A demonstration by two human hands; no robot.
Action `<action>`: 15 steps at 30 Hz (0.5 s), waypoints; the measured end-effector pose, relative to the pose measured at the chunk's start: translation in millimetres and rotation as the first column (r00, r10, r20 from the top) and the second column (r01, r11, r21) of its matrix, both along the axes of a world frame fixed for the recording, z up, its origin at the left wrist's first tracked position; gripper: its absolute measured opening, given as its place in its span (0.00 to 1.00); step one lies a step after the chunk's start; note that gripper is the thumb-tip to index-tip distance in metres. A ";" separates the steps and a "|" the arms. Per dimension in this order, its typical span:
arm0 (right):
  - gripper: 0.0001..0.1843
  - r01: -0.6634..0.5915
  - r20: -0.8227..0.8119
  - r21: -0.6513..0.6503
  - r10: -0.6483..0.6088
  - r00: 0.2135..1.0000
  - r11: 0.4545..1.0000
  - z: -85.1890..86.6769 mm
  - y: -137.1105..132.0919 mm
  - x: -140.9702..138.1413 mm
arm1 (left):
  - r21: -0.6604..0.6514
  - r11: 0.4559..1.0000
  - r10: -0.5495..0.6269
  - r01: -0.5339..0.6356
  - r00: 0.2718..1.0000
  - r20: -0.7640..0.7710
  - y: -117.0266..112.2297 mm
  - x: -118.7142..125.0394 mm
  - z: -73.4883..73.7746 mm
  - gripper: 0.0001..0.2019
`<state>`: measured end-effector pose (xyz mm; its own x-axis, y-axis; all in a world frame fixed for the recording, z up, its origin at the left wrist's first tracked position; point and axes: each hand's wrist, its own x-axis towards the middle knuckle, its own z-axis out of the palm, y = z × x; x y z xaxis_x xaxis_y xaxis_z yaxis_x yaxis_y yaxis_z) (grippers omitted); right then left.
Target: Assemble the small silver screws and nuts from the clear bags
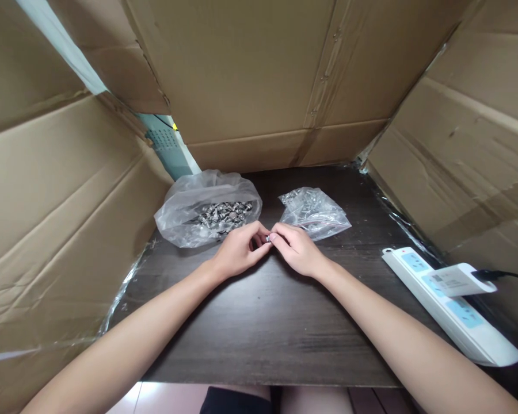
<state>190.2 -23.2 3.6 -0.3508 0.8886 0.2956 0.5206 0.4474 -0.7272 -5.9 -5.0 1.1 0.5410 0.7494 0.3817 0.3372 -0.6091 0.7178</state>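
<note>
My left hand (pixel 240 250) and my right hand (pixel 296 248) meet at the middle of a dark wooden table (pixel 259 328). Together their fingertips pinch a small metal part (pixel 268 238). Both hands are closed in a pinch. Just behind my left hand lies an open clear plastic bag (pixel 185 210) holding a heap of small grey metal parts (pixel 224 213). Behind my right hand lies a smaller clear zip bag (pixel 314 211) with several shiny metal parts inside.
Cardboard walls (pixel 259 75) close in the table at the back, left and right. A white power strip (pixel 453 305) with a white plug adapter (pixel 460 280) and black cable lies at the right edge. The table's front edge runs near my lap.
</note>
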 end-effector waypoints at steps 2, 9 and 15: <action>0.09 0.004 -0.008 -0.005 -0.004 1.000 1.000 0.4 -0.3 0.5 | -0.003 1.000 0.000 0.000 1.000 0.000 -0.1 -0.1 -0.2 0.04; 0.07 0.005 -0.022 -0.035 -0.005 1.000 0.999 0.5 -1.1 1.3 | 0.005 1.000 -0.001 0.001 1.000 0.000 0.6 -0.4 -0.9 0.04; 0.16 -0.007 0.020 -0.027 0.008 1.000 1.000 -1.0 0.6 0.0 | 0.008 1.000 -0.001 0.001 1.000 -0.004 0.8 0.2 -0.5 0.04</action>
